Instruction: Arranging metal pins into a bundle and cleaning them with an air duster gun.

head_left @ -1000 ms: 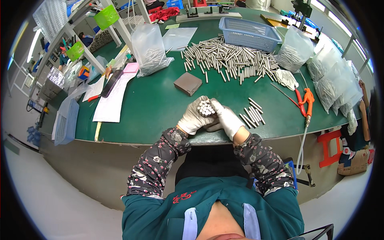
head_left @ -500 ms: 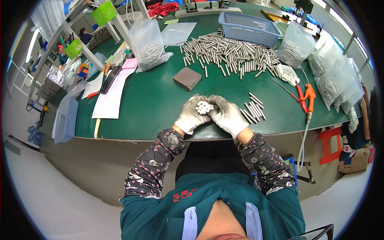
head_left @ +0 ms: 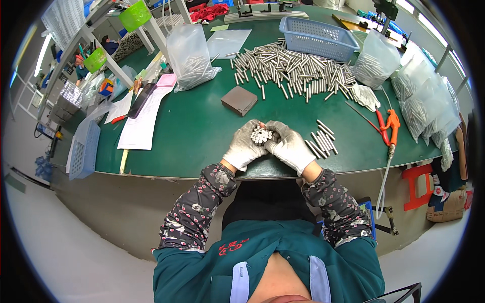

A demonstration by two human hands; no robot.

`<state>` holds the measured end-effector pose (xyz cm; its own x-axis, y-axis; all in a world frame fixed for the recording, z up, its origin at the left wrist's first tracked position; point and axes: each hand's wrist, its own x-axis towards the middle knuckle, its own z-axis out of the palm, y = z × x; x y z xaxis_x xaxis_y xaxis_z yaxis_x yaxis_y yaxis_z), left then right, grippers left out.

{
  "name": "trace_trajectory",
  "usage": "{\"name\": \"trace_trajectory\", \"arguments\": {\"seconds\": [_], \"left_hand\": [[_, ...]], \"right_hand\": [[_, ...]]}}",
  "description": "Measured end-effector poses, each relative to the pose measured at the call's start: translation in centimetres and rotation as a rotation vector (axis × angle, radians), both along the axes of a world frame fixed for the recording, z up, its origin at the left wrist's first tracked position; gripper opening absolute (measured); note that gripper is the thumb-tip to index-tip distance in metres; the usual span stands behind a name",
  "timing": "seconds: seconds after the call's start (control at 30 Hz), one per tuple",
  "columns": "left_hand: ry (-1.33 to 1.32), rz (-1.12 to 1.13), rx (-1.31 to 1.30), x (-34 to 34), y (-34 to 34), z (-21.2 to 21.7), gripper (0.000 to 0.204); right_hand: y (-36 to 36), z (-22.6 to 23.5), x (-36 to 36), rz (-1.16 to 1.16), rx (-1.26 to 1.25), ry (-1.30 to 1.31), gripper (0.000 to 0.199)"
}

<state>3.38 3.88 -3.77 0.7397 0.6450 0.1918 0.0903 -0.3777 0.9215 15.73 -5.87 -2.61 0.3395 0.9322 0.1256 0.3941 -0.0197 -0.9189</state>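
Note:
A bundle of metal pins (head_left: 261,135) is gripped between my two gloved hands, its round end faces turned up toward me. My left hand (head_left: 243,145) wraps it from the left, and my right hand (head_left: 289,146) closes round its right side. Both hands are near the front edge of the green table (head_left: 192,136). Several loose pins (head_left: 322,140) lie just right of my right hand. Beyond my hands sits a brown block (head_left: 239,101), and farther back spreads a large heap of the same pins (head_left: 293,68).
A blue basket (head_left: 318,38) stands behind the heap. Bags of pins (head_left: 189,60) are at the left and more bags (head_left: 424,101) at the right. An orange air gun (head_left: 392,123) with a hose lies at the right, beside red-handled pliers (head_left: 381,126). Papers (head_left: 141,129) cover the left side.
The bundle's end faces have tilted slightly between my hands and now look less evenly bright. Both hands keep their hold; the whole view has shifted a little.

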Motion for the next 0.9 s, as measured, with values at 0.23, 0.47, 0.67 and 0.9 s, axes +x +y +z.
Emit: {"name": "trace_trajectory", "arguments": {"seconds": [0.23, 0.47, 0.67, 0.9], "left_hand": [[-0.026, 0.061, 0.011, 0.2, -0.3, 0.2, 0.055], [0.027, 0.115, 0.080, 0.4, -0.1, 0.1, 0.055], [0.059, 0.072, 0.054, 0.4, 0.1, -0.5, 0.060], [-0.015, 0.068, 0.042, 0.3, -0.2, -0.3, 0.045]], "right_hand": [[0.3, 0.0, 0.1, -0.004, 0.103, -0.006, 0.039], [0.7, 0.3, 0.2, 0.006, 0.074, -0.016, 0.038], [0.3, 1.0, 0.0, -0.007, 0.054, -0.121, 0.037], [0.2, 5.2, 0.8, -0.092, 0.243, -0.633, 0.017]]}}
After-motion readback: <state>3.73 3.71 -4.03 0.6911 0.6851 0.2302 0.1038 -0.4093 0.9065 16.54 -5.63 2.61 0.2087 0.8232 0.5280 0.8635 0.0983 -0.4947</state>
